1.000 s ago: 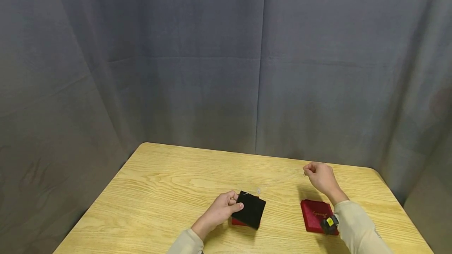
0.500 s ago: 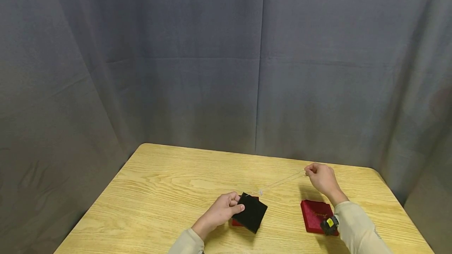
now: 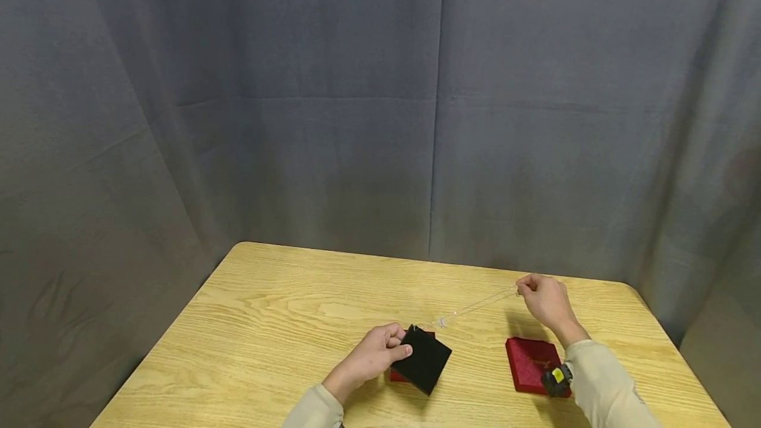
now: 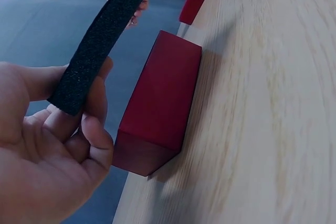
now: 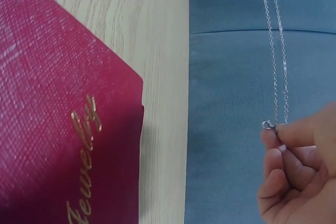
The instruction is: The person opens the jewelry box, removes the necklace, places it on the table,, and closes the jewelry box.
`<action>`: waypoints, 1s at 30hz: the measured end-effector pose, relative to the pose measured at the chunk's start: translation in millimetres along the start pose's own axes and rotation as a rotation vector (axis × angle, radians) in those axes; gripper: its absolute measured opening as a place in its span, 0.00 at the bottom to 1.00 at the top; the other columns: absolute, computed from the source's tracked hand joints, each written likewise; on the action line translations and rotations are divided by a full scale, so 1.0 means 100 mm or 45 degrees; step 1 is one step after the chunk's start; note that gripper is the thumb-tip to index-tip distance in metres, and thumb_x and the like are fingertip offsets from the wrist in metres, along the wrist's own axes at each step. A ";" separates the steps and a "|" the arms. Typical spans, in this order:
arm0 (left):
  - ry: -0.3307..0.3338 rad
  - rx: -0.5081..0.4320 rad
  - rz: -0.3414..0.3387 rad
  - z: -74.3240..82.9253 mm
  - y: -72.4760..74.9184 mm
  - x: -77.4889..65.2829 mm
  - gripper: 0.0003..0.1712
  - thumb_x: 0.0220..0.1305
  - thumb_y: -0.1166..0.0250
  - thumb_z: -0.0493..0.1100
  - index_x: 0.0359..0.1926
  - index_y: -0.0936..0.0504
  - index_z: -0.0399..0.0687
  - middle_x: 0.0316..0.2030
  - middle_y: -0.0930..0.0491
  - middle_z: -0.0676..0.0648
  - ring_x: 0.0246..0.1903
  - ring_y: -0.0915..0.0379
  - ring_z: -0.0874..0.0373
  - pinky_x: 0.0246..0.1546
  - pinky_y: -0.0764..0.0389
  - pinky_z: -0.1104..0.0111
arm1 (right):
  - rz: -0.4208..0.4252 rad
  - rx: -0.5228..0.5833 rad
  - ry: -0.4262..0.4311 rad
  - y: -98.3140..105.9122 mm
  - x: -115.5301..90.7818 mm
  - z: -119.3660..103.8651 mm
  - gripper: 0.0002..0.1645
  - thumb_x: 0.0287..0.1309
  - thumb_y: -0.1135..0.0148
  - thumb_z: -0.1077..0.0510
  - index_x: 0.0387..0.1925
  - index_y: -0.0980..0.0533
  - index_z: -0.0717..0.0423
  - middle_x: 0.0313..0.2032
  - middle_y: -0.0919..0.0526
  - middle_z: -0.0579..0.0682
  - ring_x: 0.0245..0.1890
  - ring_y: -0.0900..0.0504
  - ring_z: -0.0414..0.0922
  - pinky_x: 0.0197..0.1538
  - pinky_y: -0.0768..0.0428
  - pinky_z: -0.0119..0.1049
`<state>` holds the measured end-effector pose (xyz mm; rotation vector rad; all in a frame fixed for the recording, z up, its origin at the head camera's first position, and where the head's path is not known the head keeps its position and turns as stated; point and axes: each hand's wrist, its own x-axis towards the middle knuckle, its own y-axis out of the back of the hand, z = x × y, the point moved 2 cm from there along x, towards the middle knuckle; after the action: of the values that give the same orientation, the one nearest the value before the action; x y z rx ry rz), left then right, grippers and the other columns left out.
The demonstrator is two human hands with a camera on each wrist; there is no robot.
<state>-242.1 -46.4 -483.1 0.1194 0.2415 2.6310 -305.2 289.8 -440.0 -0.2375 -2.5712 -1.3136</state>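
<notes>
My left hand point(image 3: 373, 353) grips a square black foam pad point(image 3: 425, 363) by one corner, thumb on top and fingers beneath. In the left wrist view the thin edge of the pad point(image 4: 97, 48) is tilted above a red box point(image 4: 160, 93). Between my right thumb and fingertips, the right hand point(image 3: 543, 301) pinches the clasp end of a fine silver necklace point(image 5: 274, 51). Both strands stretch from there down toward the pad's upper corner, with a small pale pendant point(image 3: 441, 323) close to that corner.
A red box lid point(image 3: 528, 360) with gold "Jewelry" lettering point(image 5: 86, 156) lies on the wooden table point(image 3: 285, 322), below my right forearm. The pad partly covers the red box in the head view. Grey curtains point(image 3: 333, 150) hang behind the table.
My right hand has shifted slightly right, and the necklace strands now show more distinctly. The black pad has turned a little in my left hand, and the pendant sits slightly further right.
</notes>
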 end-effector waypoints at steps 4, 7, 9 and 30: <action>0.004 0.008 -0.008 0.00 -0.01 -0.01 0.04 0.65 0.41 0.34 0.35 0.26 0.36 0.21 0.22 0.48 0.26 0.33 0.63 0.33 0.37 0.71 | -0.005 0.012 -0.007 0.00 -0.01 0.01 0.09 0.62 0.45 0.63 0.35 0.20 0.63 0.29 0.17 0.54 0.26 0.27 0.43 0.27 0.31 0.37; 0.014 0.010 -0.009 -0.01 -0.01 -0.01 0.04 0.65 0.41 0.34 0.35 0.26 0.36 0.20 0.23 0.50 0.25 0.35 0.62 0.32 0.38 0.70 | -0.004 0.015 -0.017 0.00 -0.02 0.01 0.09 0.62 0.45 0.63 0.35 0.20 0.64 0.29 0.17 0.53 0.25 0.28 0.43 0.27 0.31 0.37; 0.016 0.008 -0.013 -0.02 -0.01 -0.01 0.04 0.65 0.41 0.34 0.35 0.26 0.36 0.21 0.21 0.48 0.27 0.33 0.62 0.33 0.37 0.70 | 0.002 0.011 -0.019 0.01 -0.02 0.02 0.09 0.62 0.45 0.64 0.36 0.20 0.64 0.28 0.17 0.53 0.25 0.28 0.43 0.27 0.31 0.37; 0.046 -0.042 -0.018 0.00 0.09 -0.05 0.08 0.66 0.41 0.36 0.32 0.31 0.39 0.15 0.31 0.53 0.20 0.36 0.63 0.33 0.38 0.67 | 0.068 -0.117 -0.011 0.19 -0.09 0.23 0.14 0.59 0.49 0.63 0.35 0.20 0.69 0.28 0.18 0.56 0.22 0.28 0.44 0.24 0.31 0.36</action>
<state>-241.4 -56.8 -481.3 0.0585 0.2100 2.6237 -294.9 318.6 -441.0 -0.3271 -2.4961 -1.4158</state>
